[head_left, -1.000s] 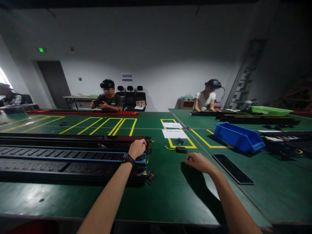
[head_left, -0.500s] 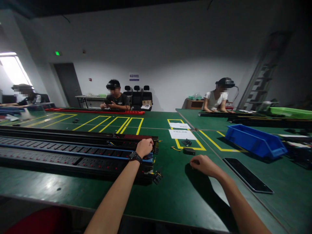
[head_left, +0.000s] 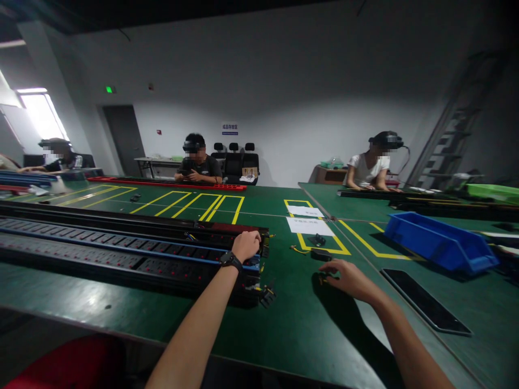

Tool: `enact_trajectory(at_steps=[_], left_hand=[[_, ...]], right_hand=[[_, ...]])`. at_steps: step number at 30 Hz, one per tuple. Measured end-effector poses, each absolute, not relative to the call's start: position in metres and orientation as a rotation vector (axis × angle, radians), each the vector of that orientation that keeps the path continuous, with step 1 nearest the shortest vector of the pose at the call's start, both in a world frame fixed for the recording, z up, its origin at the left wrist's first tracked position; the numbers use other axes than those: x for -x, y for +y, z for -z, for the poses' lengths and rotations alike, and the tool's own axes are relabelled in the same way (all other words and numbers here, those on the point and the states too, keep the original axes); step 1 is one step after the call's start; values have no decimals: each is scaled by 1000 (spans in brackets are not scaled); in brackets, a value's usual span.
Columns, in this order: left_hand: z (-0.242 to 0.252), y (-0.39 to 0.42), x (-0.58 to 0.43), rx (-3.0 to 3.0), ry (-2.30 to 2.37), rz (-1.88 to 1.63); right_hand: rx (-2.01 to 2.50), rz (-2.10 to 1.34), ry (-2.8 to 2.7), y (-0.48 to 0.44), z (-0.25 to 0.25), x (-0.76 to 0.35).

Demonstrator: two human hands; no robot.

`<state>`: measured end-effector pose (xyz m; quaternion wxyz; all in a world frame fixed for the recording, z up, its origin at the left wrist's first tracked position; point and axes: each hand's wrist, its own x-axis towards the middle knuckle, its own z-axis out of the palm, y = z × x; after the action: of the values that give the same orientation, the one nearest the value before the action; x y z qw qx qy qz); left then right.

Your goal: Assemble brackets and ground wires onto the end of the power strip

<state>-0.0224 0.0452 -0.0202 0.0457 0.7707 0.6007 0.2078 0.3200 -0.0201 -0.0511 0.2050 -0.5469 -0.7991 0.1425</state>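
Several long black power strips lie side by side, one with a blue edge; plugs and coloured wires stick out at their right ends. My left hand, with a watch on its wrist, rests over the right end of the strips, its fingers curled down around an edge. To the right, my right hand hovers low over the green table, thumb and forefinger apart above a small yellowish piece too small to name. Just beyond it lies a small black part with a yellow wire.
A blue bin stands at the right, with a dark tablet-like slab nearer me. White paper labels and a black clip-like part lie by yellow tape outlines. Three people sit across the tables.
My right thumb and forefinger have parted, and a small yellowish piece shows below them. My left hand stays on the strips. The view has turned slightly left.
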Motion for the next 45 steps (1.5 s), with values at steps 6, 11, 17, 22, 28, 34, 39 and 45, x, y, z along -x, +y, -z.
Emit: enact_trajectory(at_steps=[6, 11, 17, 22, 28, 34, 39, 45], left_hand=[[19, 45, 22, -2365, 1819, -642], [17, 45, 22, -2367, 1794, -643], [16, 46, 22, -2367, 1783, -644], [16, 48, 22, -2368, 1792, -656], [16, 49, 23, -2382, 1773, -659], [15, 49, 23, -2376, 1774, -649], [14, 48, 22, -2367, 1782, -642], [15, 49, 22, -2388, 1780, -649]], right_hand=[[1533, -437, -2273, -18, 54, -316], [1564, -476, -2283, -22, 47, -312], [1570, -367, -2329, -22, 46, -309], [1593, -312, -2306, -21, 46, -308], [1530, -384, -2287, -25, 46, -309], [1506, -380, -2339, -24, 48, -305], [1528, -343, -2340, -20, 50, -307], [1612, -314, -2313, -15, 58, -314]])
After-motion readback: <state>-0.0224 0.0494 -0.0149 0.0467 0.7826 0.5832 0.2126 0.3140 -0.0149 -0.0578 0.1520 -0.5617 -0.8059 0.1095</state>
